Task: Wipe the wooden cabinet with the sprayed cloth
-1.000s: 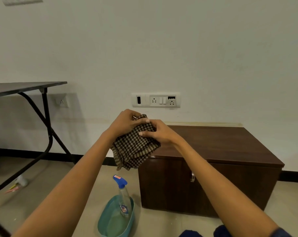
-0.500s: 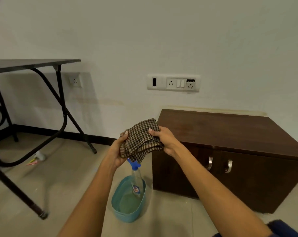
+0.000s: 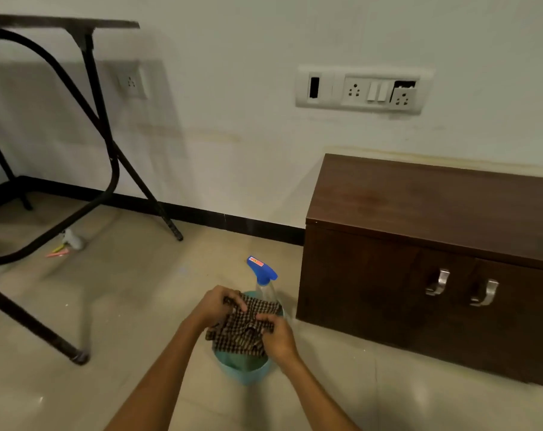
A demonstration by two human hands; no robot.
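A brown and black checked cloth (image 3: pixel 243 329) is bunched between both hands, low over a teal plastic tub (image 3: pixel 245 370) on the floor. My left hand (image 3: pixel 215 304) grips the cloth's upper left edge. My right hand (image 3: pixel 276 335) pinches its right side. A spray bottle with a blue trigger head (image 3: pixel 262 270) stands in the tub just behind the cloth. The dark wooden cabinet (image 3: pixel 425 213) sits to the right against the wall, with two metal handles (image 3: pixel 438 283) on its doors; both hands are left of it and apart from it.
A black folding table (image 3: pixel 61 24) with curved metal legs stands at the left, one foot (image 3: pixel 78 357) near my left arm. Small litter (image 3: pixel 66 244) lies on the tiled floor under it. A white socket and switch panel (image 3: pixel 362 90) is on the wall above the cabinet.
Both hands have carried the cloth down from the level of the cabinet top to just above the tub on the floor. The view has tilted down and to the left.
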